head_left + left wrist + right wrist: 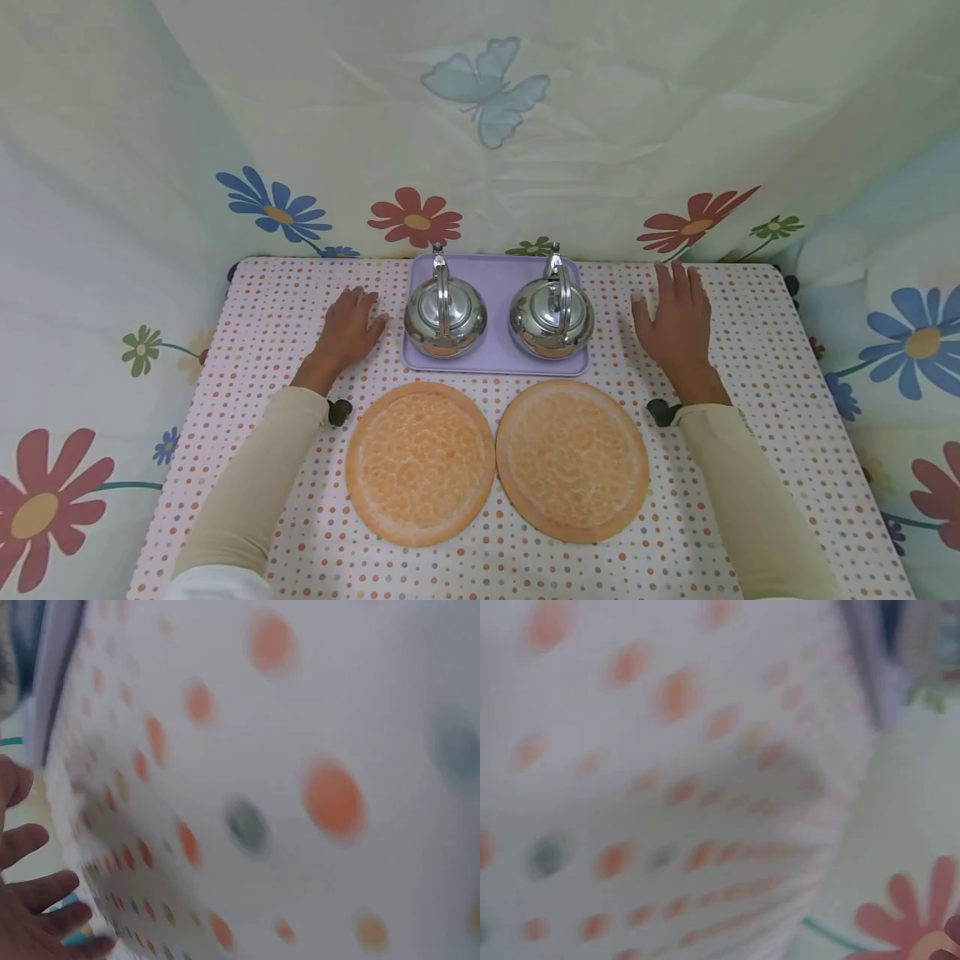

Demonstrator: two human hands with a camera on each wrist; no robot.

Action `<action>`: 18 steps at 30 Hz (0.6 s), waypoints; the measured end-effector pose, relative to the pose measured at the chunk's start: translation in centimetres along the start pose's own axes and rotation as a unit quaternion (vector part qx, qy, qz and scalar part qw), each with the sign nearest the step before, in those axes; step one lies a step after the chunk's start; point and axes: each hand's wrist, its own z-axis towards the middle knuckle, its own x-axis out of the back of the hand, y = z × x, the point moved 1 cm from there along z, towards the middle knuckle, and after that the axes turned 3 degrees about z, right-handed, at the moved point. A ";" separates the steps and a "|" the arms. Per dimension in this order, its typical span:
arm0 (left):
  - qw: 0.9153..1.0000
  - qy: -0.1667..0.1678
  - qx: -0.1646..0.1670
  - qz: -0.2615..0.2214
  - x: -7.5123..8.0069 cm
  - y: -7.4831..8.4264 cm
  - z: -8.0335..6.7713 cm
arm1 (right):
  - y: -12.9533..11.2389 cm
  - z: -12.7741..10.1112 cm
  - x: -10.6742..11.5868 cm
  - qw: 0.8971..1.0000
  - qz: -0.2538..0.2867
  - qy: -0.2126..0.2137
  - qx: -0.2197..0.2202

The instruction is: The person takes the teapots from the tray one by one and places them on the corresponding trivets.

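Two shiny steel kettles, one on the left [445, 313] and one on the right [552, 317], stand side by side on a lilac tray [495, 354] at the back of the table. My left hand [349, 326] lies flat on the dotted tablecloth just left of the tray, holding nothing. On the other side of the tray my right hand [673, 315] rests flat with fingers spread. Two round orange mats, left [420, 462] and right [572, 458], lie in front of the tray. The left wrist view shows my fingers [34, 892] against the blurred cloth [300, 787].
The dotted tablecloth [750, 433] covers the whole table. Flowered curtains [480, 125] close in the back and both sides. The right wrist view is blurred, showing only cloth [667, 787] and the tray's edge [870, 667].
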 end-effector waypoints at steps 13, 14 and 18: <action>0.871 -0.044 0.161 -0.462 0.1 3.4 0.1 | -9.1 1.6 2.7 0.968 0.192 0.148 0.069; 0.866 -0.050 0.169 -0.468 0.0 3.5 0.1 | -9.8 1.7 2.9 0.965 0.201 0.151 0.079; 0.859 -0.067 0.181 -0.473 -0.3 3.3 0.1 | -12.2 1.9 3.0 0.954 0.227 0.157 0.114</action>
